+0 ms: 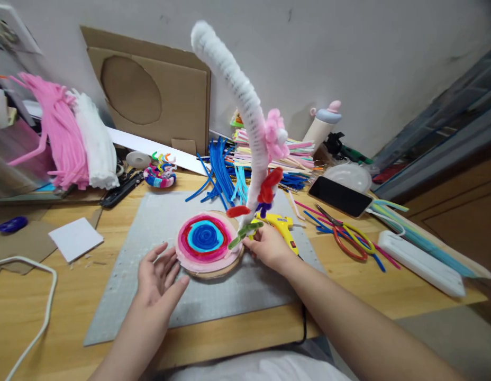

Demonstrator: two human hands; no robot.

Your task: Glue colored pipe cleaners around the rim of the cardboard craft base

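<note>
A round cardboard base (207, 237), covered in coiled pipe cleaners ringed pink, red, light blue and dark blue, lies on the grey cutting mat (150, 307). A curved white pipe-cleaner stem (245, 95) rises from its right side. Fixed along the stem are a pink flower (276, 135), a red shape (270, 182) and green leaves (245, 234). My right hand (269, 246) is closed at the base's right edge, beside the leaves; its fingertips are partly hidden. My left hand (160, 275), fingers apart and curved, is by the base's left edge without gripping it.
Behind my right hand lies a yellow glue gun (283, 227). Scissors (354, 241), a phone (341, 196) and a white power strip (420, 262) are on the right. Blue pipe cleaners (221, 172) are at the back; pink bundles (58, 132) and a white cable (51, 296) are left.
</note>
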